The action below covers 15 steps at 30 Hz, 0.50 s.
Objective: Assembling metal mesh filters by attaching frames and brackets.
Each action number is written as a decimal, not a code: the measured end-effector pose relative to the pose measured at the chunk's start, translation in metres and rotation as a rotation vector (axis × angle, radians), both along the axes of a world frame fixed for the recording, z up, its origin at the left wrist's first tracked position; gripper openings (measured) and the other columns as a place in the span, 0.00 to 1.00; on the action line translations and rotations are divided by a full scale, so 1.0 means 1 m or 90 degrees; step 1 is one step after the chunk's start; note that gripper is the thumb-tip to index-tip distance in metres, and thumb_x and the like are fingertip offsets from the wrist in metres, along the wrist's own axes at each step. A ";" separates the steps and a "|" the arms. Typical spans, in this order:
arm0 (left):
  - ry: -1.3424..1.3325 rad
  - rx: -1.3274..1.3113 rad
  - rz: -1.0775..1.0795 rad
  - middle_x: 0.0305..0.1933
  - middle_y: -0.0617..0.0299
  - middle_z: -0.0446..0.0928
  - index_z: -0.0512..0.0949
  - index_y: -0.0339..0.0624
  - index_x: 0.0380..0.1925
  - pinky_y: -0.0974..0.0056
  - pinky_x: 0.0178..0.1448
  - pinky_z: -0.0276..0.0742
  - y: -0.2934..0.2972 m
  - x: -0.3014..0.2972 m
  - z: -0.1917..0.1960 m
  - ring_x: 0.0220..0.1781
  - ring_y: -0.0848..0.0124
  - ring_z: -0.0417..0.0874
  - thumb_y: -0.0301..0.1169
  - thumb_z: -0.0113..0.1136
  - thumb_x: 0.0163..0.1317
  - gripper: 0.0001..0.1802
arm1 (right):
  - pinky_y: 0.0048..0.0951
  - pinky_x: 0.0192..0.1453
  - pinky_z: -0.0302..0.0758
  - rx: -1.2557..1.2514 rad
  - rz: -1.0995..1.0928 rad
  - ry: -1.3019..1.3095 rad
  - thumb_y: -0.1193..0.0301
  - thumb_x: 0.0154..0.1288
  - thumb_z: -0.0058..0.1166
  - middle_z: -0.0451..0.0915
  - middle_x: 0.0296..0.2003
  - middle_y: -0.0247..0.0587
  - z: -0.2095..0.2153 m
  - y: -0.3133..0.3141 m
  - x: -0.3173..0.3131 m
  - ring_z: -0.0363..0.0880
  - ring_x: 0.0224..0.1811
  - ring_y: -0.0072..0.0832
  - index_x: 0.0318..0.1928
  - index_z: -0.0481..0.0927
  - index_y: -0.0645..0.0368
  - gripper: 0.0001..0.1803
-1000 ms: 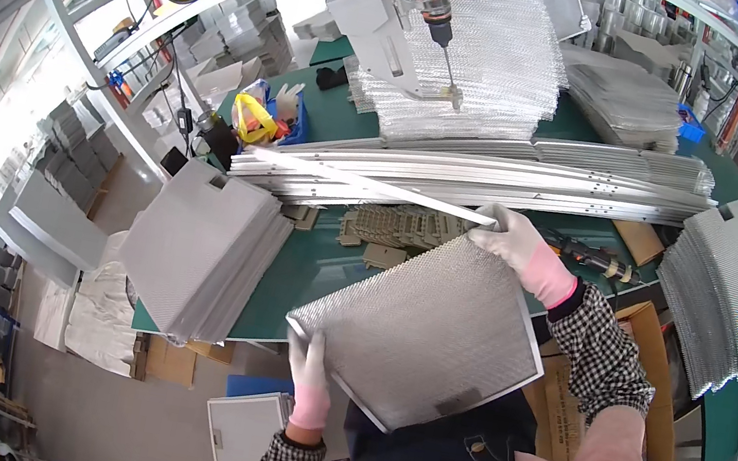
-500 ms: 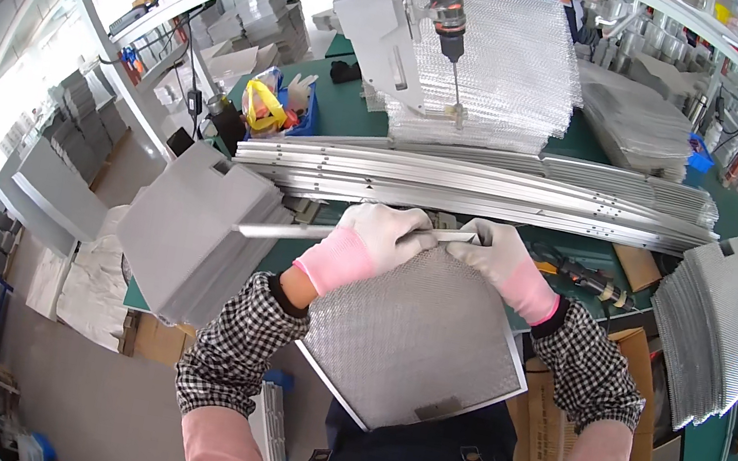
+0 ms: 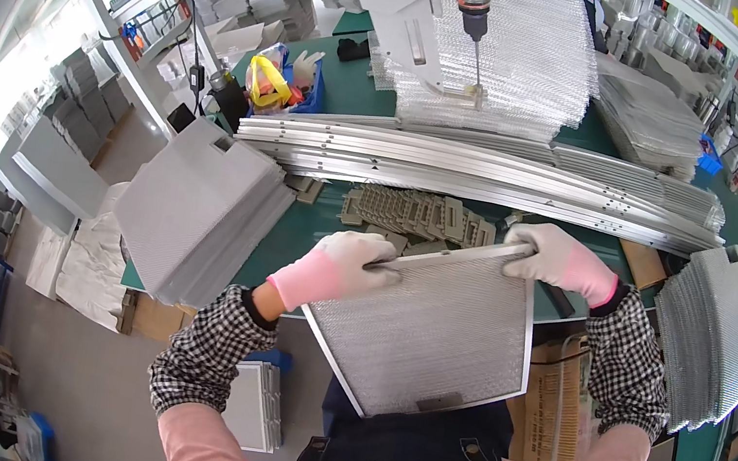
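Note:
A mesh filter panel (image 3: 434,336) with thin metal edging leans toward my body, its lower end at my apron. My left hand (image 3: 347,271), in a white glove with a pink cuff, is closed at the panel's upper left edge. At the upper right corner my right hand (image 3: 561,261), gloved the same way, has its fingers wrapped over the edging. A metal edge strip (image 3: 458,258) runs along the panel's top side between my hands. Just beyond that side lies a pile of grey-beige plastic pieces (image 3: 421,213) on the green table.
Long metal strips (image 3: 496,179) lie across the table behind the pieces. Mesh sheets are stacked at left (image 3: 195,210) and right (image 3: 712,331). A power screwdriver (image 3: 471,2) hangs overhead. A blue bin (image 3: 314,93) sits back left; a cardboard box (image 3: 556,402) stands below right.
The strip, earlier sticking out to the left, now lies along the panel's top side. My hands have moved apart, the left down and leftward, the right rightward, uncovering the plastic pieces.

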<state>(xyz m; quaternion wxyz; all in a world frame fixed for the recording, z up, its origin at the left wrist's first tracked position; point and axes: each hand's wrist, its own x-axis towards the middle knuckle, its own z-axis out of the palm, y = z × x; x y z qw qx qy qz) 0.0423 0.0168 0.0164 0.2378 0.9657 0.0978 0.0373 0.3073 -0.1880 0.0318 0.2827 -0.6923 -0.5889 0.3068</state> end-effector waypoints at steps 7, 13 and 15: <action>-0.022 -0.125 -0.030 0.41 0.48 0.80 0.79 0.37 0.44 0.53 0.53 0.76 -0.002 -0.021 -0.018 0.47 0.50 0.81 0.44 0.59 0.65 0.20 | 0.27 0.40 0.68 -0.105 -0.005 0.026 0.68 0.57 0.64 0.72 0.25 0.34 -0.007 -0.023 0.016 0.71 0.32 0.23 0.34 0.77 0.65 0.13; 0.036 -0.107 -0.002 0.36 0.45 0.80 0.79 0.35 0.40 0.52 0.47 0.76 0.002 -0.025 0.000 0.43 0.48 0.82 0.41 0.62 0.64 0.18 | 0.33 0.45 0.72 -0.228 0.041 -0.146 0.66 0.57 0.63 0.80 0.31 0.44 0.000 -0.036 0.035 0.79 0.37 0.33 0.39 0.81 0.65 0.15; 0.000 -0.136 -0.003 0.36 0.46 0.80 0.79 0.34 0.41 0.55 0.45 0.76 -0.002 -0.026 -0.006 0.41 0.51 0.82 0.39 0.62 0.64 0.17 | 0.38 0.50 0.74 -0.245 0.060 -0.257 0.62 0.58 0.63 0.82 0.38 0.48 0.004 -0.031 0.027 0.80 0.44 0.41 0.44 0.82 0.62 0.19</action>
